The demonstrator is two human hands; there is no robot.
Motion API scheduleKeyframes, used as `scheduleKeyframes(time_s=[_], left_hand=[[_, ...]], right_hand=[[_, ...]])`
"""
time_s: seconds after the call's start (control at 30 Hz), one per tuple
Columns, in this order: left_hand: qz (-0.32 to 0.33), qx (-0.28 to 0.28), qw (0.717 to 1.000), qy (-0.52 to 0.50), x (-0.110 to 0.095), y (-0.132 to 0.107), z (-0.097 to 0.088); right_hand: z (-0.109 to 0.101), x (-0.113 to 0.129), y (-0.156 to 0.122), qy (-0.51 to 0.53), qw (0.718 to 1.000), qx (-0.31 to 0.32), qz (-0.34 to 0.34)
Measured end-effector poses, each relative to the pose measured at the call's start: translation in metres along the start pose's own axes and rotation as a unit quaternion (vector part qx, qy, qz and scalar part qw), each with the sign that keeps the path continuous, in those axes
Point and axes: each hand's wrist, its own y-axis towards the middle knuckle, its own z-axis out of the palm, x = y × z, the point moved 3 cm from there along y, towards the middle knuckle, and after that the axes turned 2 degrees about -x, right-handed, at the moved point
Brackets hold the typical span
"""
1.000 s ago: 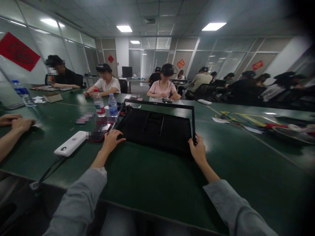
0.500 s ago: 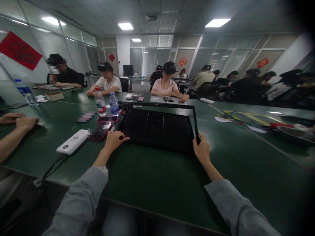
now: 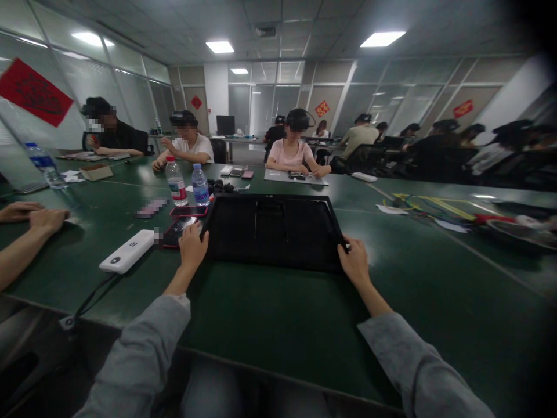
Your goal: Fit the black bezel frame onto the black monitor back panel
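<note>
A black monitor back cover lies flat on the green table in front of me, with two upright ribs near its middle. Along its outer edges rests a thin black monitor bezel, like an empty rectangle. My left hand is closed around the bezel's left side, thumb on the near face; the far fingers are partly hidden. At the right side my right hand pinches the bezel close to its lower right corner. How tightly bezel and cover meet cannot be made out.
Left of the cover are phones, a white power bank with a cable, and two water bottles. Another person's hands rest at far left. Yellow cables and a dark pan-like object lie right. People sit opposite.
The bezel's far edge has come down and toward me onto the back cover. My left hand has shifted from the cover's lower left corner to the bezel's left side.
</note>
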Motion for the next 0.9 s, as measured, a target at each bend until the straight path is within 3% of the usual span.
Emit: scheduleKeyframes(time_s=[0.07, 0.2, 0.5, 0.9], left_hand=[[-0.047, 0.039, 0.998, -0.001, 0.010, 0.001, 0.008], [-0.056, 0.108, 0.992, -0.025, 0.021, 0.003, 0.019], [-0.060, 0.063, 0.993, -0.079, 0.019, 0.006, 0.016], [-0.069, 0.074, 0.988, -0.115, 0.021, 0.010, 0.025]], right_hand=[[0.002, -0.003, 0.001, 0.001, 1.000, -0.005, 0.002], [0.004, -0.006, 0.001, 0.005, 1.000, -0.006, 0.008], [0.003, -0.005, 0.000, 0.009, 1.000, 0.000, 0.023], [0.006, -0.015, 0.003, 0.022, 0.999, 0.001, 0.046]])
